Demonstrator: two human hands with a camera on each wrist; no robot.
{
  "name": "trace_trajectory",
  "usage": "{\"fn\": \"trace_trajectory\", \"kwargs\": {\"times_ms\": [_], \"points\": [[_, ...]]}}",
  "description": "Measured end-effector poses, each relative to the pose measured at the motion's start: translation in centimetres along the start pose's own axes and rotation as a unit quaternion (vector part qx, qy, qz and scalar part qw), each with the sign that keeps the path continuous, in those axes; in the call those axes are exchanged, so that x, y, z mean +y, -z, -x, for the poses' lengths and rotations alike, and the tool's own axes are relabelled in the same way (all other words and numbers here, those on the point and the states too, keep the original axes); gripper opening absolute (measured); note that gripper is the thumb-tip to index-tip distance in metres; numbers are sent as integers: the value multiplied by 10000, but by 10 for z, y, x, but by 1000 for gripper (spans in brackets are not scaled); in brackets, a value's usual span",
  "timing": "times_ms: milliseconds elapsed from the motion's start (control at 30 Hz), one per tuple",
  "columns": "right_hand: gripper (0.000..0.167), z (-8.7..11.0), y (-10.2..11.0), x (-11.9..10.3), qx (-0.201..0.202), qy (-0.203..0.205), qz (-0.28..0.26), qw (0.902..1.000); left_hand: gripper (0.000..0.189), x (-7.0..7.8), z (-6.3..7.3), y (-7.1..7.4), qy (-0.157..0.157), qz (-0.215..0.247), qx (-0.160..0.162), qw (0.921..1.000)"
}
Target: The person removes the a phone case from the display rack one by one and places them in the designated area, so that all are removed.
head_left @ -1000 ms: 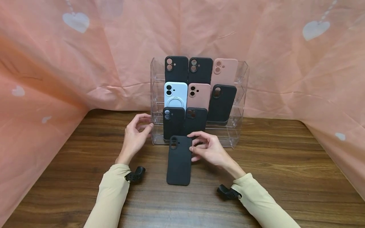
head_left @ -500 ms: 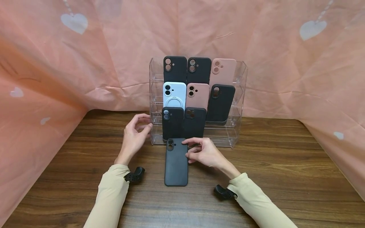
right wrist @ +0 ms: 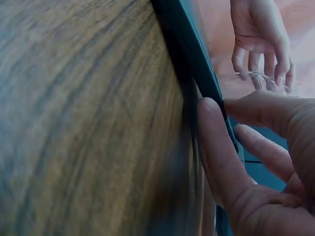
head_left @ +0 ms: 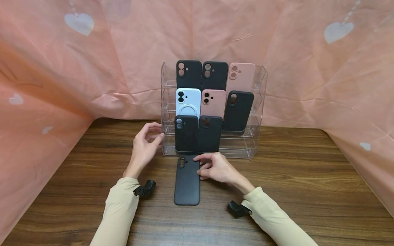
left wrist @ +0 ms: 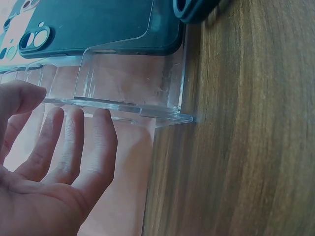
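Before the clear rack (head_left: pixel 237 150), the black phone case (head_left: pixel 187 184), likely light, flexible and smooth, suits the right hand's (head_left: pixel 218 168) long-edge pinch; the left hand (head_left: pixel 144 141) grips the rack's side.

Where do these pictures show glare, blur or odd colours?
Head view: pale glare on the brown wooden table at bottom; left wrist view: the standing black rectangular phone case in the clear plastic rack looks teal; right wrist view: table blurs beside the held black rectangular phone case.
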State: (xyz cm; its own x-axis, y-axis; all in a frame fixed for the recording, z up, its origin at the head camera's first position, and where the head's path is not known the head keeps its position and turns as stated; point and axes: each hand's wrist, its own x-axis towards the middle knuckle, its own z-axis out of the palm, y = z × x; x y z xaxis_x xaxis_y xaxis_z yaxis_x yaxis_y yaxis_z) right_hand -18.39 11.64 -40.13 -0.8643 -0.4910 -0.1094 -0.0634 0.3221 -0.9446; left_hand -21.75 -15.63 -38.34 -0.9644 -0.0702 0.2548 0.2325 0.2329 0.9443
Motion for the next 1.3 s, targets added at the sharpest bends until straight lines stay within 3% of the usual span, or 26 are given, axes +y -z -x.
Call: {"fn": "trace_trajectory", "kwargs": {"times_ms": [433, 567, 700, 800, 1067, 1300], "points": [[43, -1, -5, -3, 198, -141, 292, 9993, 32, 0, 1, 0, 32, -27, 4, 10000], [41, -1, -3, -4, 63, 54, 868, 9962, 32, 1, 1, 0, 43, -15, -10, 10000], [39, -1, -1, -5, -14, 372, 1768, 9835, 32, 1, 1, 0, 62, 31, -30, 10000], [39, 0, -1, -6, 16, 488, 2096, 9766, 32, 1, 1, -1, 67, 59, -35, 10000], [38, 3, 3, -5, 18, 396, 1983, 9793, 32, 2, 1, 0, 71, 20, -37, 10000], [34, 7, 8, -4, -57, 404, 1532, 9874, 31, 2, 1, 0, 87, 15, -37, 10000]]}}
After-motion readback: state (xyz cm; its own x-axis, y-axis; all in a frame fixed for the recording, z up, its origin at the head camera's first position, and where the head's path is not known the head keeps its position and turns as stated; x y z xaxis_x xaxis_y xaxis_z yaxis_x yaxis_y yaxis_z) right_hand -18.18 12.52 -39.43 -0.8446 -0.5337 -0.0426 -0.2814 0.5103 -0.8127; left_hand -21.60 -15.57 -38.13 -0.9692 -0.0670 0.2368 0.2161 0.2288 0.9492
